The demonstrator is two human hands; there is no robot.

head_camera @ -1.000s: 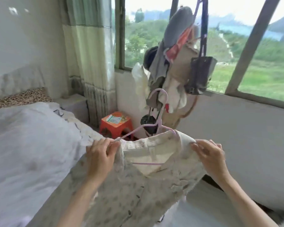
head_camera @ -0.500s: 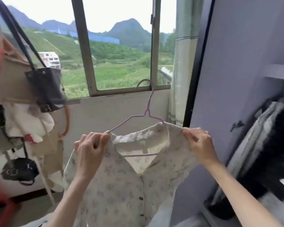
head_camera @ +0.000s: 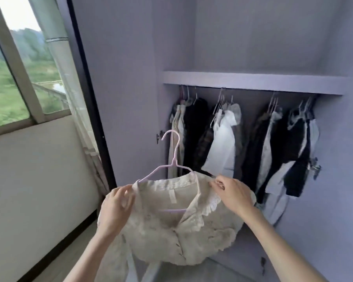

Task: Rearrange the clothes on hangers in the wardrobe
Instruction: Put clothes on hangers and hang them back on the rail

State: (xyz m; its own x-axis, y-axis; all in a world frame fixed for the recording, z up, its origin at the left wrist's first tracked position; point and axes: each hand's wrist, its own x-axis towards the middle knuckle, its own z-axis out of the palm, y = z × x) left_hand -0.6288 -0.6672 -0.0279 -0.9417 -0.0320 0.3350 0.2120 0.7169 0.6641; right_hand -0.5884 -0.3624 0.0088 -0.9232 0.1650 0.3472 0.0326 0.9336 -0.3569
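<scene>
- The left hand (head_camera: 115,208) curls its fingers (head_camera: 125,195) round the left shoulder of a cream blouse (head_camera: 171,231), gripping it.
- The right hand (head_camera: 233,195) pinches the right shoulder at the lace collar.
- The blouse hangs on a pink hanger (head_camera: 172,159), hook upright, held between both hands before the open wardrobe (head_camera: 253,47).
- Behind, dark and white clothes (head_camera: 242,143) crowd the rail under a shelf (head_camera: 251,82).
- A window (head_camera: 19,78) and curtain (head_camera: 66,78) stand to the left.

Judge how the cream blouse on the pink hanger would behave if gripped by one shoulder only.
The cream blouse looks thin and floppy, bunching below both hands, so it would probably sag. It might slip off the smooth pink hanger, whose left arm already shows bare.
</scene>
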